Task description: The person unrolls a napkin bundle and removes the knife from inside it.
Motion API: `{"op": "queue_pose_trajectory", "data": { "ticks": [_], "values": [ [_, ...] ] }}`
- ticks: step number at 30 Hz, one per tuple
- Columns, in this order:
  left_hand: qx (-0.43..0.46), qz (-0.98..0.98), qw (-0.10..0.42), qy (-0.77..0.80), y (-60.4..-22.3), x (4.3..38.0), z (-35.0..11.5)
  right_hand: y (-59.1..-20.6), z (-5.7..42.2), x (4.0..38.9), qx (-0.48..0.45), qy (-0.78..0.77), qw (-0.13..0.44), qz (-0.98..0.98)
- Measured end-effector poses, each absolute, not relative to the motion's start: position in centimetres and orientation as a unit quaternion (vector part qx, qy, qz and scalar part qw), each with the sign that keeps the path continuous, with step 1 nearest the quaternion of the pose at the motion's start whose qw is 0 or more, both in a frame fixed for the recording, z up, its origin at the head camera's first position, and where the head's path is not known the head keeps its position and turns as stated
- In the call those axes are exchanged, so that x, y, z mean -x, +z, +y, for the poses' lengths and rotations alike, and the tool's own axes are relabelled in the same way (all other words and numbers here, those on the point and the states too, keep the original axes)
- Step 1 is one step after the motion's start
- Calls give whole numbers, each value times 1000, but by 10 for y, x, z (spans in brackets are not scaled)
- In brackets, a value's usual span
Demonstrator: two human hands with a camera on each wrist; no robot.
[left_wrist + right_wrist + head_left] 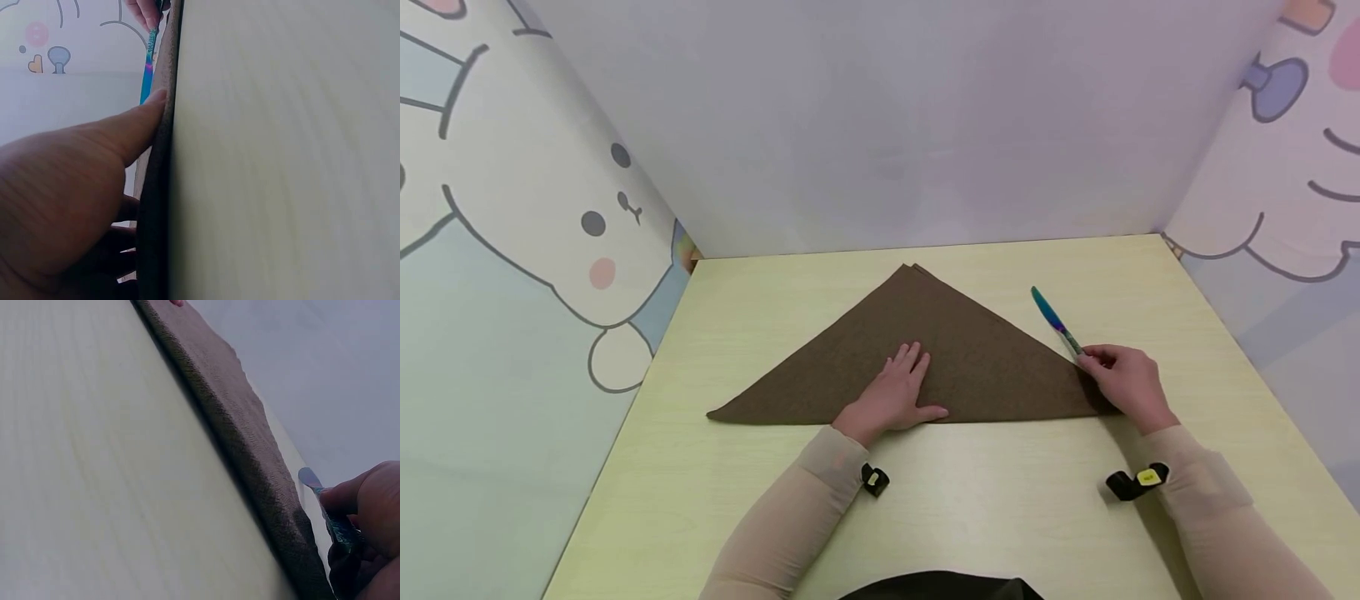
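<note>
A brown cloth lies folded into a wide triangle, its peak toward the back wall and its long folded edge toward the person. My left hand rests flat on the middle of it, fingers spread, thumb along the near edge. At the cloth's right corner, my right hand grips a table knife by its patterned handle. The shiny blue-green blade points away, up and to the left, just beyond the cloth's right slanted side. In the right wrist view, the thumb presses on the knife handle; the curled fingers are partly hidden.
The pale wooden table reaches back to a plain whitish wall. Side panels with cartoon animals stand at left and right. A black wrist camera sits on each sleeve, and a dark curved object shows at the bottom edge.
</note>
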State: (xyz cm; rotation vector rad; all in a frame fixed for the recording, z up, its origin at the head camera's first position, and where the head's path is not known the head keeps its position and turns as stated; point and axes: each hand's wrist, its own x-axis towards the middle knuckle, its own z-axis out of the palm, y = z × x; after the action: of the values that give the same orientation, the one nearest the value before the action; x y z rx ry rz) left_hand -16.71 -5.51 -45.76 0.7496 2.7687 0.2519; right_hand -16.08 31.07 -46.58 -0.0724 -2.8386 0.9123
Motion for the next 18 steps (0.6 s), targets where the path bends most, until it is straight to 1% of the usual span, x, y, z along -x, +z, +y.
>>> {"op": "queue_pose_trajectory", "data": {
  "ticks": [9,18],
  "values": [
    [-256,953,132,90,-458,167,-56,-457,309,175,64,334,56,-939],
    [-256,953,131,91,-458,167,-55,-460,306,191,79,343,58,-934]
  ]
}}
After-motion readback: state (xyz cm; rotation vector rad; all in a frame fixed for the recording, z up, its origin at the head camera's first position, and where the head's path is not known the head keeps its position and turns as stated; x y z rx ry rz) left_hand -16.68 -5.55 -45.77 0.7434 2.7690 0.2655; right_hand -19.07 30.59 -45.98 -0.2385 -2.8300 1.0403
